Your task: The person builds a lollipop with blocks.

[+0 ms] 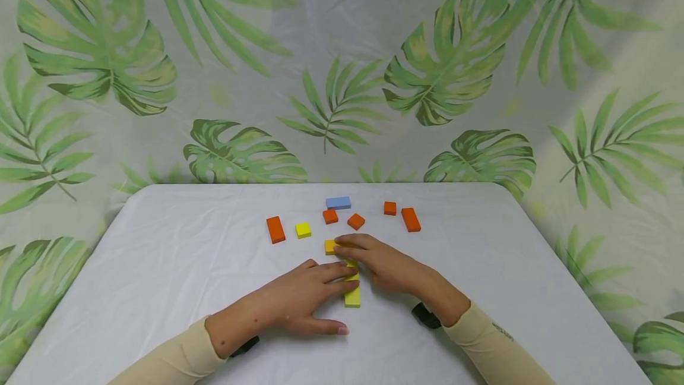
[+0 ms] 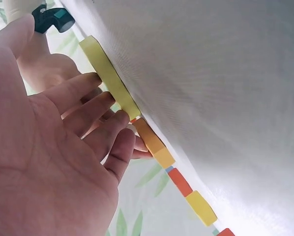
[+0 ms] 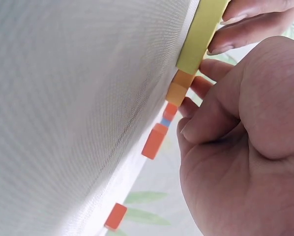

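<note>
A long pale yellow block [image 1: 352, 298] lies on the white table, pointing away from me. My left hand [image 1: 304, 293] reaches over it with straight, slightly spread fingers; their tips touch the block's side in the left wrist view, and the thumb is held apart. Just beyond its far end sits an amber block [image 1: 329, 247], also seen as an amber block [image 3: 176, 92] in the right wrist view. My right hand [image 1: 382, 260] has its extended fingertips resting on this amber block, covering its right part in the head view.
Farther back lie a yellow block [image 1: 303, 230], a blue block [image 1: 338, 202], long orange-red blocks [image 1: 275, 230] at left and right, and small orange-red blocks [image 1: 355, 221] between. The cloth-covered table [image 1: 176, 242] meets a leaf-patterned curtain [image 1: 342, 106] behind.
</note>
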Action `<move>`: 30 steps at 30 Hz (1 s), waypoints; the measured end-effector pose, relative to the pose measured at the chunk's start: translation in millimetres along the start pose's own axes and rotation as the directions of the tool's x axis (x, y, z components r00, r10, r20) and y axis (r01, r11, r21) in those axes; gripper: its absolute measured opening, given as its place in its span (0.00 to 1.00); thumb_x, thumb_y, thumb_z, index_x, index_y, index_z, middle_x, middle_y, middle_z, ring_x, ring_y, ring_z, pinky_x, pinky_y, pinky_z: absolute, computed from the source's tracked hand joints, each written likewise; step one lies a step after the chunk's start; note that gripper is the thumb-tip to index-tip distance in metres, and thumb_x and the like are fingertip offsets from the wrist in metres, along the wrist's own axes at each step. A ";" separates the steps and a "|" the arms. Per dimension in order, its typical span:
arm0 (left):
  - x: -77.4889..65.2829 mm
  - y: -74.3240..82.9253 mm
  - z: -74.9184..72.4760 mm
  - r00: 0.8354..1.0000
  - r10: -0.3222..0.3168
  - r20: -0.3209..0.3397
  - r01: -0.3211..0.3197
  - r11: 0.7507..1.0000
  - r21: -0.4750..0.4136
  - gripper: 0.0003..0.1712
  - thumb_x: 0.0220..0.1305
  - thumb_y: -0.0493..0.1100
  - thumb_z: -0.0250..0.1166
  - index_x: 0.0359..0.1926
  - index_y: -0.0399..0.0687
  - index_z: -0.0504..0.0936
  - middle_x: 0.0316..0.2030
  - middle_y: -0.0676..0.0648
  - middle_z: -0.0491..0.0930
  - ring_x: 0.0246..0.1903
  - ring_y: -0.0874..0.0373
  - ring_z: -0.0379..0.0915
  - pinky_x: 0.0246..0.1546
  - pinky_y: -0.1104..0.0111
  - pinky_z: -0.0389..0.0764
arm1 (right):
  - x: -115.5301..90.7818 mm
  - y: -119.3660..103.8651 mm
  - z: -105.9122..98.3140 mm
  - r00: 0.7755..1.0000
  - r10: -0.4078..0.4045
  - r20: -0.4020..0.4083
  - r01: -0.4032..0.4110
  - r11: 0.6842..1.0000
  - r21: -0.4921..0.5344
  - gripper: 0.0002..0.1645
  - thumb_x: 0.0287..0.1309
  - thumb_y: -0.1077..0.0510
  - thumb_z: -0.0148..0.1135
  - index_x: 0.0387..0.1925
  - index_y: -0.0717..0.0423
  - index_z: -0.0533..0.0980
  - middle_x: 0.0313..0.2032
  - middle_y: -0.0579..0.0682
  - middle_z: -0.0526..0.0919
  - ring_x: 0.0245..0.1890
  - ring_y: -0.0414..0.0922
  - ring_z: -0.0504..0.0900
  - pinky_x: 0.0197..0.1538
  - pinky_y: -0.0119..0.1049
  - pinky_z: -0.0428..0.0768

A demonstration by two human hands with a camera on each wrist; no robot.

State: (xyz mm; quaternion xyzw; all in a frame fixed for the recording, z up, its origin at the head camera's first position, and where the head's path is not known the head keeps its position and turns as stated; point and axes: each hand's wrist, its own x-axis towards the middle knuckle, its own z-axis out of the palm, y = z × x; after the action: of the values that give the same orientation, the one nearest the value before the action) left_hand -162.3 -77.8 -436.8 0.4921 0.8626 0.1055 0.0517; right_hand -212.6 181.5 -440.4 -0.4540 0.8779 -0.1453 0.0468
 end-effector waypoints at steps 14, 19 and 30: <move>0.4 -0.8 1.4 1.000 0.002 -0.014 -0.002 1.000 0.013 0.46 0.72 0.78 0.54 0.79 0.58 0.70 0.80 0.54 0.63 0.78 0.59 0.59 0.70 0.56 0.69 | -1.5 1.6 1.5 1.000 -0.013 -0.012 0.013 1.000 -0.006 0.46 0.61 0.80 0.57 0.78 0.52 0.69 0.79 0.49 0.65 0.80 0.50 0.61 0.78 0.51 0.64; 0.5 -0.8 1.3 1.000 0.003 -0.019 -0.003 1.000 0.022 0.46 0.72 0.77 0.54 0.79 0.58 0.70 0.80 0.54 0.63 0.78 0.59 0.59 0.69 0.56 0.69 | -4.1 1.9 0.4 1.000 -0.016 -0.019 0.016 1.000 0.001 0.47 0.58 0.82 0.58 0.77 0.53 0.70 0.78 0.51 0.65 0.79 0.51 0.62 0.78 0.52 0.64; 1.2 -0.9 1.0 1.000 0.010 -0.012 -0.010 1.000 0.028 0.46 0.72 0.77 0.55 0.79 0.58 0.70 0.80 0.54 0.63 0.79 0.60 0.57 0.68 0.56 0.69 | -12.0 1.6 0.3 1.000 0.000 -0.022 0.000 1.000 0.016 0.46 0.61 0.81 0.57 0.77 0.51 0.70 0.78 0.51 0.66 0.79 0.52 0.62 0.77 0.53 0.66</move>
State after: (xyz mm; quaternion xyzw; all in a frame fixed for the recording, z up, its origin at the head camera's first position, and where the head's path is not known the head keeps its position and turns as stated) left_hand -163.5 -77.1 -437.9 0.4964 0.8618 0.0966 0.0390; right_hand -206.8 192.1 -441.8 -0.4520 0.8771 -0.1571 0.0406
